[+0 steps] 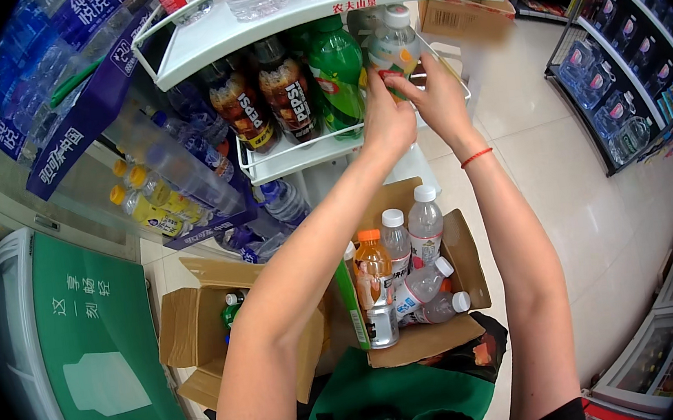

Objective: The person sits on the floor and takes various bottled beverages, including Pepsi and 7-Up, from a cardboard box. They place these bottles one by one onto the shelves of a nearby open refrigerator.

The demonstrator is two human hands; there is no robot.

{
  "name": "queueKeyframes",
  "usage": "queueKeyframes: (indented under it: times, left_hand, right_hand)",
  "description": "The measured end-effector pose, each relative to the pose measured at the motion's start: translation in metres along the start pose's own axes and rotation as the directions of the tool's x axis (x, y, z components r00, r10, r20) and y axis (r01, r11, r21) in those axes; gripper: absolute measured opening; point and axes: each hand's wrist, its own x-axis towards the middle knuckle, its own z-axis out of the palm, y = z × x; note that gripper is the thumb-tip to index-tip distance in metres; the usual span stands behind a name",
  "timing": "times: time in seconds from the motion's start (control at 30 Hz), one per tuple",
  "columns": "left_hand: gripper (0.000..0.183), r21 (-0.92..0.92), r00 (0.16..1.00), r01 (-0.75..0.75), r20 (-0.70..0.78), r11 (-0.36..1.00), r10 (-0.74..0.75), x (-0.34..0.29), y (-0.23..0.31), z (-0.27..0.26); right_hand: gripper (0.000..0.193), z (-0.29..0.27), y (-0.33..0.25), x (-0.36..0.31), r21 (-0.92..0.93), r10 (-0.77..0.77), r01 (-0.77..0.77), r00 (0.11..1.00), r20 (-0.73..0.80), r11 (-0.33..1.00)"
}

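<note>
At the right end of the lower wire-railed shelf stands a clear bottle with a white cap and a pale label. My left hand grips its near side, thumb up along the label. From the right, my right hand, with a red cord at the wrist, wraps its fingers round the same bottle; some fingertips are hidden behind it. Just left of it is a green bottle, then two dark cola bottles in a row.
Below my arms, an open carton holds several bottles, including an orange-capped one. Another open carton sits to its left. An upper shelf overhangs the bottles. Purple-trimmed water stock crowds the left; a green-sided cooler stands lower left.
</note>
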Motion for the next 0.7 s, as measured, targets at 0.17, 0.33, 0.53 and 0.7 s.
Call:
queueKeyframes:
  times: [0.17,0.33,0.53,0.7]
  left_hand:
    - [0.077,0.149,1.000,0.000,-0.023,0.989,0.003,0.009,-0.021,0.009]
    - [0.077,-0.027,0.986,0.110,0.127,0.994,-0.106,-0.002,-0.020,0.013]
    - [0.075,0.048,0.989,0.141,0.047,0.989,-0.144,0.005,-0.037,0.013]
    - [0.076,-0.048,0.987,0.159,0.016,0.986,-0.159,0.012,-0.042,0.013]
  right_hand:
    - [0.060,0.021,0.031,0.012,-0.004,-0.037,0.036,0.999,-0.015,0.999]
    - [0.063,0.025,0.057,0.015,0.263,0.113,-0.169,0.970,0.213,0.950]
    - [0.068,0.029,0.041,0.023,0.236,0.089,-0.164,0.950,0.298,0.958]
    - [0.073,0.031,0.032,0.032,0.234,0.142,-0.241,0.916,0.374,0.942]
